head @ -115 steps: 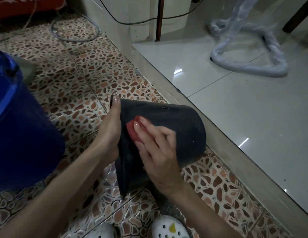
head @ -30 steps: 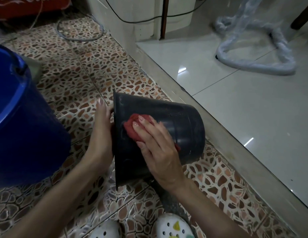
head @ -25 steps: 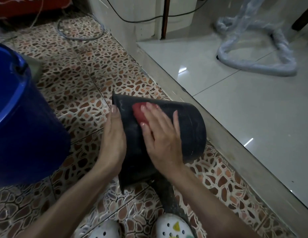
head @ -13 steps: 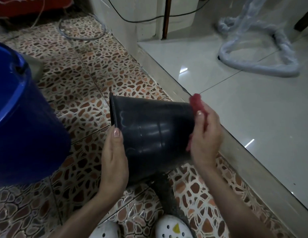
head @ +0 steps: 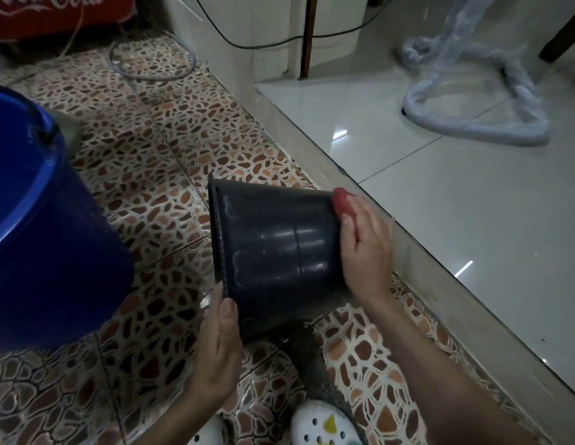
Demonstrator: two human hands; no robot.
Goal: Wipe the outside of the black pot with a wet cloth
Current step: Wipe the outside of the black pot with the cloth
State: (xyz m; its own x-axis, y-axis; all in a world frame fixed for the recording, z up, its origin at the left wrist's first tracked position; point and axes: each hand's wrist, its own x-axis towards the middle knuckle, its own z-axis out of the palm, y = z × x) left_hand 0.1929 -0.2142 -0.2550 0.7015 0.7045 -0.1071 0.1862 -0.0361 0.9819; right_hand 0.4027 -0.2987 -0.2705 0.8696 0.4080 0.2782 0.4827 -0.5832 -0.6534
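Holding: black pot point(head: 279, 252) on its side above the pebble-pattern floor point(head: 170, 149), mouth facing left.
Left hand point(head: 217, 354): I'm gripping the pot's lower rim, thumb curled over its wall.
Right hand point(head: 364, 248): I'm pressing the red cloth point(head: 341, 205) against the pot's base, fingers wrapped round it.
Nearby: blue bucket point(head: 42, 239) standing at left.

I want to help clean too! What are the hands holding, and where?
Left hand grips the black pot at its rim; right hand presses the red cloth against the pot's base end.
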